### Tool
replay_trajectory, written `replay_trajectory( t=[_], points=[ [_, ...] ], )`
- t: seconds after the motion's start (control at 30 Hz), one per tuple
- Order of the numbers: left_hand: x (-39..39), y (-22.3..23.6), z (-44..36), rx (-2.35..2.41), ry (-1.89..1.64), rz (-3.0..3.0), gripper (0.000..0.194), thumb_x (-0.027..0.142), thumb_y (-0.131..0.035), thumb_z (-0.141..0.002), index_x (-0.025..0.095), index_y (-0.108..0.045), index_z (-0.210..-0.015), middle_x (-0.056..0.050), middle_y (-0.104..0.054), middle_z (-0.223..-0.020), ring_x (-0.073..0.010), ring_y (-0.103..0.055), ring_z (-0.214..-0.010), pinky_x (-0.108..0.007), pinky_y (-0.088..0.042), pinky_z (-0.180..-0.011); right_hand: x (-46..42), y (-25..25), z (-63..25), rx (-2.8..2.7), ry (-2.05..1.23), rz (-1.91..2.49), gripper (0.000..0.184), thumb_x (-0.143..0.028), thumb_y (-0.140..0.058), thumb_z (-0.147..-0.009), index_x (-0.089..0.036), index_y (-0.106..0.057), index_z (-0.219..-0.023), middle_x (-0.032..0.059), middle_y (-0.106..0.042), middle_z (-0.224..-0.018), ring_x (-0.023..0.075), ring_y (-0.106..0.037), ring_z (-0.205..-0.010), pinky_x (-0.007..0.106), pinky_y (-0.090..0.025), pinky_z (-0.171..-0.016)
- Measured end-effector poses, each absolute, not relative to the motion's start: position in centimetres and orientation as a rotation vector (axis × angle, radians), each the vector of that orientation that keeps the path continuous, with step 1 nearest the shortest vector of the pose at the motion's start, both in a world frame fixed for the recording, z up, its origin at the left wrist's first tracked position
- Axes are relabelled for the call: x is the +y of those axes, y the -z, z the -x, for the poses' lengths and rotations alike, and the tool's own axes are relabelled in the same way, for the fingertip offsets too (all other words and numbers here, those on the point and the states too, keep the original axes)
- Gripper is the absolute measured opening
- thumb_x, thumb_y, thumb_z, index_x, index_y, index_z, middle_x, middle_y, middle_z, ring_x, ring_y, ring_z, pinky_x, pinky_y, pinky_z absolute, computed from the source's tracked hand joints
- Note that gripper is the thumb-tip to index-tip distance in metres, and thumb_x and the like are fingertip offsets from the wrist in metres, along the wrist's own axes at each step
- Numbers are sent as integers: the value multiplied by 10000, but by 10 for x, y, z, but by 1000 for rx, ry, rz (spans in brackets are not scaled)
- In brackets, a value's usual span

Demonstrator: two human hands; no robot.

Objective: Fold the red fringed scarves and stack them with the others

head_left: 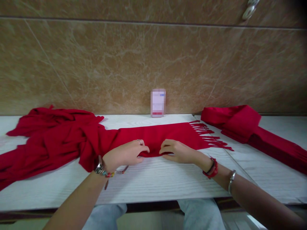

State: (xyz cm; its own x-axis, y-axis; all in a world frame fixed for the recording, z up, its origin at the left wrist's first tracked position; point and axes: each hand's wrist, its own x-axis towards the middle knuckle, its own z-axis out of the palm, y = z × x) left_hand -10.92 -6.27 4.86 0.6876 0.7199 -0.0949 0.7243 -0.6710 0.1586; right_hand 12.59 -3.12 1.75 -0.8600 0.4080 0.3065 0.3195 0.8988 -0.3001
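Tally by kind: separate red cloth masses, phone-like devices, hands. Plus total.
Red cloth masses: 2 (heap running into fringed strip; folded cloth at right)
Phone-like device: 1
Hands: 2 (left hand, right hand)
Total: 5

Soft, even light — faint shadows, darkened upper-right corner

1. White wood-grain table (148, 183): a seam crosses its top on the right.
2. Fringed red scarf (172, 135): laid flat across the middle, tassels (207, 135) spread to the right.
3. Crumpled red cloth (64, 137): heaped at the left, meeting the flat scarf.
4. Folded red scarf (232, 123): at the right, one length slanting toward the near right.
5. Phone (158, 103): propped upright at the back edge, its screen blurred.
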Motion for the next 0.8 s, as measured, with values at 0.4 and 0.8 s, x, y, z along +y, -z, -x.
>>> replay_trajectory(
  t=[0.4, 0.8],
  points=[
    [-99, -43, 66, 1501, 127, -2784, 417, 311, -399, -908, 232, -381, -1317, -137, -480, -1208, -296, -478, -1087, -439, -446, -836, -15, -8, -127, -2538, -534, 572, 236, -149, -448, -847, -159, -661, -947, 73, -647, -860, 146, -590, -790, 271, -486, -730],
    [-101, -40, 74, 1534, 203, -2391, 655, 621, -416, -805, 312, -305, -1371, -155, -122, -1475, -450, -84, -1303, -608, -194, -981, -5, -28, -126, -2935, -501, 380, 355, -190, -358, -908, -183, -537, -1214, 79, -529, -1271, 172, -410, -1227, 403, -268, -1060]
  ],
)
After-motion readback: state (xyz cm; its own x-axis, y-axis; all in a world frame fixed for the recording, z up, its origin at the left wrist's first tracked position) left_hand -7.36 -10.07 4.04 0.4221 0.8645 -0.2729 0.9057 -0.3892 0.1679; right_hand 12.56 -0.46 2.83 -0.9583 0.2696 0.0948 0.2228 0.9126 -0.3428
